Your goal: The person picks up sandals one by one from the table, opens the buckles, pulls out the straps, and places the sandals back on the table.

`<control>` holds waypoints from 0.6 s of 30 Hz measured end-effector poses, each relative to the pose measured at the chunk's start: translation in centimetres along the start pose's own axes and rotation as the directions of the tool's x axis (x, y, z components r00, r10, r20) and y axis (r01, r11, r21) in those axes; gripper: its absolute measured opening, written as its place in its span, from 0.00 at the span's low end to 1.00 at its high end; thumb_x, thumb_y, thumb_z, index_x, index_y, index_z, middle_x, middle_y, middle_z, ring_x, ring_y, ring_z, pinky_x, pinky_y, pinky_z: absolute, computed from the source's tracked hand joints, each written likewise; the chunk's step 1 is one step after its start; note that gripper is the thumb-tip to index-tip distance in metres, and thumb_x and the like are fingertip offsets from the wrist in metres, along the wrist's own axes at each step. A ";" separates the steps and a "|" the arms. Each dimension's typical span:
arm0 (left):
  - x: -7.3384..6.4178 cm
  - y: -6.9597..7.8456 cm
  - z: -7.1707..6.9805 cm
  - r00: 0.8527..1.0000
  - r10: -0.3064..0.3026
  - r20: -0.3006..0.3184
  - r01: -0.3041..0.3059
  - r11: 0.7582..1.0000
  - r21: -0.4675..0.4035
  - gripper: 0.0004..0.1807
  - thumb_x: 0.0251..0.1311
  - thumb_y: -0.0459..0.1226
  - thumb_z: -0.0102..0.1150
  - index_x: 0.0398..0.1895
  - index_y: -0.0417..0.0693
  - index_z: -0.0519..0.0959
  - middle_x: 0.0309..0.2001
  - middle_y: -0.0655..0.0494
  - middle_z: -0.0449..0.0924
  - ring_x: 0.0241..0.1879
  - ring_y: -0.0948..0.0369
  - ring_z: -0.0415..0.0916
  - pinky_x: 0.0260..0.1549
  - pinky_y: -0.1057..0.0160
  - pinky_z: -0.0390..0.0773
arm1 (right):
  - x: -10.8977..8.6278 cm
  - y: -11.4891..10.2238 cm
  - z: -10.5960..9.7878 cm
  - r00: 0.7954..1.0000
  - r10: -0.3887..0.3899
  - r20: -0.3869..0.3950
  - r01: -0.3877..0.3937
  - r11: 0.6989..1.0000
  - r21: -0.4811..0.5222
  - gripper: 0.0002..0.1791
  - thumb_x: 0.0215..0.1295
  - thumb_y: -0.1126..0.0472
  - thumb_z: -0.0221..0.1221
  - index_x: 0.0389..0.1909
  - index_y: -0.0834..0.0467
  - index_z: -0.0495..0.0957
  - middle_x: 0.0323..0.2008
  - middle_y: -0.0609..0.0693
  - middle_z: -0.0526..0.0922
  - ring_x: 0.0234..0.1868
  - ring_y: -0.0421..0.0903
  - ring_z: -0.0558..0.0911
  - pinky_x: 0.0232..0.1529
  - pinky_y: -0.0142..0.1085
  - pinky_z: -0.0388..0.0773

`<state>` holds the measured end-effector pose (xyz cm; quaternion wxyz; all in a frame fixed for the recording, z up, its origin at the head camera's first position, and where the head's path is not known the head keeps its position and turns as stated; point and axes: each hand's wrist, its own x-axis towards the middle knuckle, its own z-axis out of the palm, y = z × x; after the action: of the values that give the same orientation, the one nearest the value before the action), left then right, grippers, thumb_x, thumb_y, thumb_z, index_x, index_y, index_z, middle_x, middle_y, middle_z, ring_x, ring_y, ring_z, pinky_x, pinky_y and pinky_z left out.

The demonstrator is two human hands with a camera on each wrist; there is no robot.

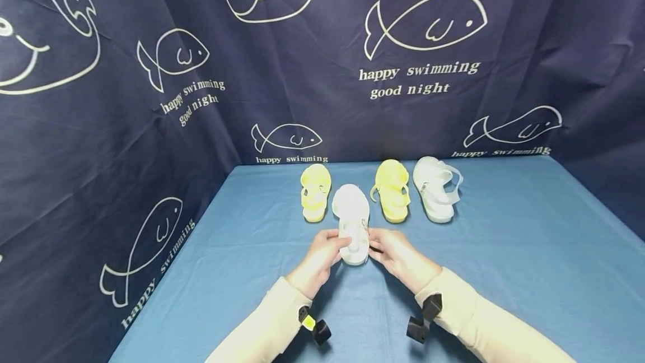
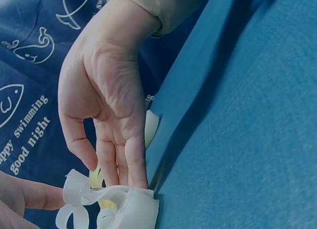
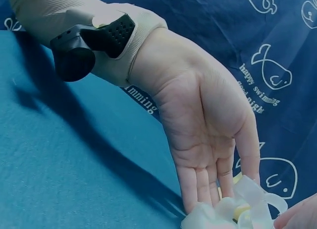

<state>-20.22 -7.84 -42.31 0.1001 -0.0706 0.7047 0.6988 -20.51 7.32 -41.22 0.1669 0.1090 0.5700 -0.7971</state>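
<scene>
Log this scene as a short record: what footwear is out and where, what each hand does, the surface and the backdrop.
Footwear colours: two yellow, two white
Far row, left to right: left yellow sandal, right yellow sandal, far white sandal
Nearest the person: near white sandal
Left hand: pinches the near white sandal, thumb on top
Right hand: touches its right side
Surface: blue tabletop
Backdrop: dark blue curtain with white fish drawings

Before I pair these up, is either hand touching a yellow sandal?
No, the left hand and right hand touch the near white sandal, and both yellow sandals lie beyond, clear of them.
</scene>
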 end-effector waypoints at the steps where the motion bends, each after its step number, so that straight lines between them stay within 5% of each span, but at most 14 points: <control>1: -0.1 0.0 0.0 1.000 -0.002 -0.001 0.002 1.000 0.002 0.30 0.59 0.33 0.60 0.61 0.26 0.64 0.57 0.34 0.72 0.59 0.44 0.72 0.62 0.45 0.69 | 0.0 0.1 0.0 1.000 -0.003 -0.004 0.003 1.000 -0.002 0.29 0.66 0.75 0.40 0.68 0.77 0.53 0.70 0.73 0.55 0.73 0.63 0.56 0.73 0.52 0.54; 18: -1.2 -0.1 0.1 1.000 -0.011 0.021 0.010 1.000 0.017 0.27 0.57 0.31 0.60 0.57 0.25 0.65 0.50 0.38 0.76 0.47 0.57 0.75 0.58 0.47 0.73 | -1.5 1.4 0.0 0.997 -0.070 -0.030 0.068 0.996 -0.054 0.32 0.56 0.79 0.40 0.67 0.76 0.58 0.70 0.69 0.58 0.71 0.59 0.58 0.72 0.52 0.56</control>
<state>-18.98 -7.80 -42.15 0.1116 -0.0663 0.7090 0.6931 -18.54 7.11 -41.90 0.1330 0.0975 0.5970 -0.7851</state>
